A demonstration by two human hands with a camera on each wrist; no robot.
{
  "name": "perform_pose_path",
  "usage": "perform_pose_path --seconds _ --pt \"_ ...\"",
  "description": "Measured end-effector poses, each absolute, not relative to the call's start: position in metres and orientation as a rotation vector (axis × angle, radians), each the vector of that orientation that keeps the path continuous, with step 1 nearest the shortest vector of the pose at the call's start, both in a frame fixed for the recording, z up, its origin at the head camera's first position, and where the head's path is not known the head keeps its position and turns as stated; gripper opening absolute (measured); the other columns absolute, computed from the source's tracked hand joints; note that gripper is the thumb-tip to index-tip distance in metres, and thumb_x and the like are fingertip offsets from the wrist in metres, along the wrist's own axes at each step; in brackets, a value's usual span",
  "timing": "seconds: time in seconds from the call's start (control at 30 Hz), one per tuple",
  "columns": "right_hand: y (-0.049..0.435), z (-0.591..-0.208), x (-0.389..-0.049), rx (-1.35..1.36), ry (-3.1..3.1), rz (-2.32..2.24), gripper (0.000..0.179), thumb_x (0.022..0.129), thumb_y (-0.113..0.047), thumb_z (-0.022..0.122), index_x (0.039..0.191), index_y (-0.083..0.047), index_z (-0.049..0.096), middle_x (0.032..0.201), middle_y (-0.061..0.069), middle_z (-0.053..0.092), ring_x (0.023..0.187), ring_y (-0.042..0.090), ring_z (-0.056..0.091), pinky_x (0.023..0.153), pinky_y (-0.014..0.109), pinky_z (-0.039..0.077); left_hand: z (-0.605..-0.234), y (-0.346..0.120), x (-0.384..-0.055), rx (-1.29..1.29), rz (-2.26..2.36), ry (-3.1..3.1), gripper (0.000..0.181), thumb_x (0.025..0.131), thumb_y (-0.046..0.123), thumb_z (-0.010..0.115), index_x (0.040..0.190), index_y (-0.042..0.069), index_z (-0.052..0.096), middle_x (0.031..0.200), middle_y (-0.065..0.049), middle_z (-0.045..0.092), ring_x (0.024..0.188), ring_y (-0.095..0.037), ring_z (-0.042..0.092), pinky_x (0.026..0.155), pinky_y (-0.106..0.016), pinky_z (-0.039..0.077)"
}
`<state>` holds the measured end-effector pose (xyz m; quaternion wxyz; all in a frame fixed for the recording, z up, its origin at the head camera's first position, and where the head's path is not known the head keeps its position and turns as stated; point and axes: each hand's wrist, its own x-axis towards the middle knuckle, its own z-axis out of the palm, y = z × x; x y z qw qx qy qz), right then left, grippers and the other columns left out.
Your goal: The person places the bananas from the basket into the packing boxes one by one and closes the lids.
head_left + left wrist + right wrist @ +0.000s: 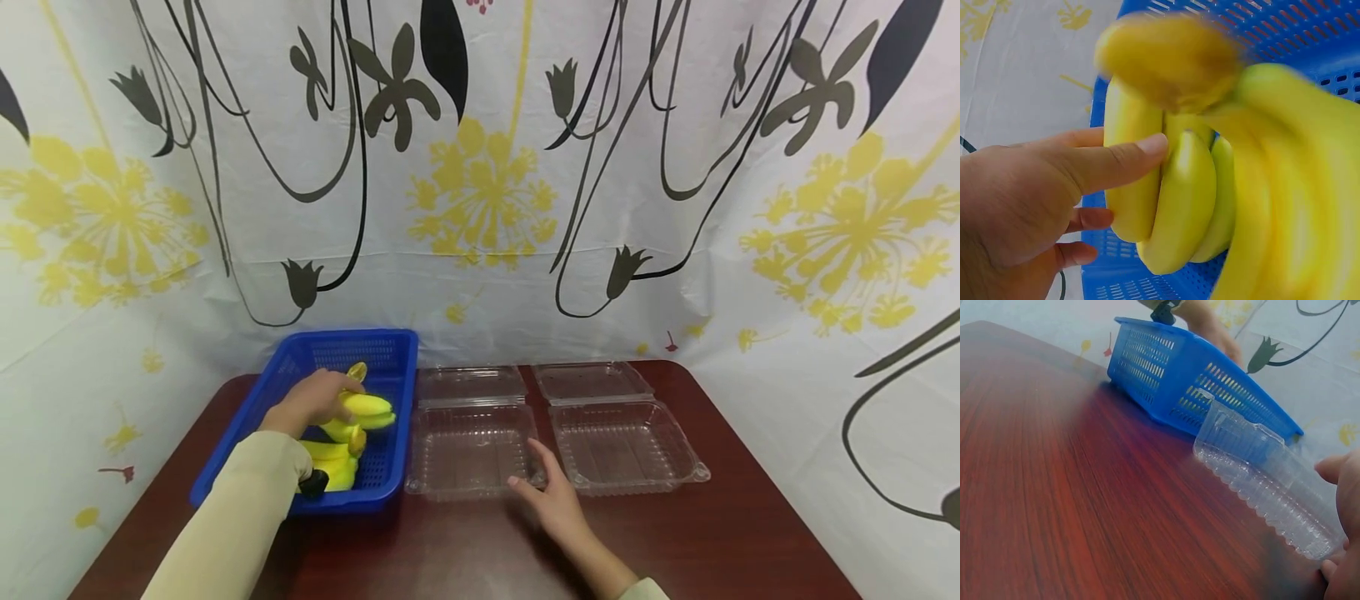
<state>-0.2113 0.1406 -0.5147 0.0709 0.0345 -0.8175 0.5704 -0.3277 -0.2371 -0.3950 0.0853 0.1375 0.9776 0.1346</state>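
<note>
Inside the blue basket (409, 400), my left hand (318, 398) pinches a bunch of bananas (369, 407). In the left wrist view the thumb lies across one banana of that bunch (1185, 200), with fingers behind it. A second bunch of bananas (330, 468) lies in the nearer part of the basket. My right hand (557, 507) is at the right front side of an opened clear plastic container (472, 454), thumb and forefinger apart. In the right wrist view the fingers are at the container's (1260, 481) near end; whether they touch it I cannot tell.
Another clear container (622, 442) stands opened on the right, its lid (592, 382) laid back toward the wall. Both containers and the basket are on a dark red-brown table (450, 542). A patterned white sheet (480, 308) hangs behind the table and along its sides.
</note>
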Motion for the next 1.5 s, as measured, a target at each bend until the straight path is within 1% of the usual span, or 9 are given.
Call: perform_pose_path --seconds 0.17,0.33,0.5,0.67,0.87,0.93,1.17,1.27,1.5 --pt "0.141 -0.515 -0.211 0.113 -2.448 1.719 0.072 0.085 -0.022 0.076 0.146 -0.012 0.041 0.148 0.021 0.040 0.133 0.045 0.035 0.101 0.064 0.031 -0.395 -0.237 -0.324 0.437 0.350 2.987 0.045 0.083 0.028 0.079 0.125 0.018 0.068 0.127 -0.013 0.059 0.120 -0.044 0.043 0.095 -0.063 0.037" --pt "0.142 -0.516 -0.212 0.122 -2.452 1.706 0.072 0.085 -0.025 0.076 0.146 -0.013 0.041 0.147 0.022 0.041 0.133 0.045 0.036 0.101 0.064 0.032 -0.394 -0.239 -0.320 0.460 0.354 3.038 0.044 0.083 0.029 0.078 0.124 0.018 0.068 0.126 -0.012 0.059 0.116 -0.041 0.043 0.095 -0.062 0.034" --pt "0.142 -0.518 -0.212 0.115 -2.449 1.700 0.072 0.084 -0.028 0.076 0.146 -0.013 0.042 0.146 0.021 0.042 0.133 0.045 0.036 0.100 0.065 0.032 -0.391 -0.239 -0.319 0.446 0.446 3.033 0.040 0.085 0.028 0.076 0.122 0.015 0.069 0.127 -0.013 0.059 0.113 -0.036 0.047 0.092 -0.056 0.040" --pt "0.143 -0.519 -0.212 0.122 -2.448 1.701 0.072 0.085 -0.029 0.076 0.146 -0.013 0.041 0.147 0.020 0.042 0.133 0.045 0.036 0.100 0.063 0.034 -0.388 -0.236 -0.319 0.439 0.576 2.962 0.038 0.086 0.025 0.075 0.121 0.011 0.068 0.119 -0.011 0.064 0.105 -0.031 0.057 0.089 -0.050 0.047" --pt "0.142 -0.521 -0.212 0.133 -2.428 1.721 0.073 0.085 -0.023 0.076 0.147 -0.012 0.039 0.146 0.021 0.041 0.132 0.045 0.037 0.099 0.063 0.035 -0.386 -0.233 -0.316 0.502 0.647 2.981 0.040 0.086 0.026 0.076 0.123 0.012 0.067 0.120 -0.008 0.064 0.103 -0.027 0.059 0.088 -0.048 0.048" --pt "0.142 -0.522 -0.213 0.136 -2.422 1.724 0.073 0.086 -0.022 0.076 0.148 -0.012 0.038 0.146 0.022 0.041 0.132 0.045 0.037 0.099 0.063 0.034 -0.386 -0.231 -0.315 0.508 0.671 2.984 0.042 0.086 0.026 0.076 0.125 0.014 0.066 0.118 -0.005 0.065 0.099 -0.023 0.059 0.085 -0.045 0.050" --pt "0.143 -0.522 -0.212 0.148 -2.441 1.716 0.074 0.086 -0.025 0.075 0.148 -0.014 0.038 0.147 0.021 0.041 0.133 0.044 0.037 0.099 0.062 0.036 -0.378 -0.221 -0.311 0.577 0.692 3.005 0.048 0.087 0.030 0.075 0.131 0.014 0.063 0.112 -0.003 0.064 0.091 -0.019 0.058 0.078 -0.041 0.051" --pt "0.142 -0.516 -0.209 0.154 -2.446 1.722 0.073 0.087 -0.024 0.075 0.148 -0.012 0.037 0.146 0.023 0.041 0.132 0.045 0.037 0.098 0.061 0.038 -0.374 -0.216 -0.309 0.637 0.683 3.040 0.048 0.088 0.029 0.074 0.131 0.013 0.062 0.114 -0.005 0.062 0.095 -0.022 0.058 0.080 -0.044 0.049" --pt "0.139 -0.497 -0.201 0.150 -2.456 1.757 0.071 0.087 -0.014 0.073 0.147 -0.003 0.036 0.143 0.031 0.040 0.129 0.050 0.038 0.094 0.061 0.041 -0.367 -0.206 -0.304 0.661 0.683 3.097 0.048 0.090 0.029 0.071 0.134 0.013 0.060 0.121 -0.007 0.058 0.104 -0.027 0.057 0.087 -0.047 0.046"
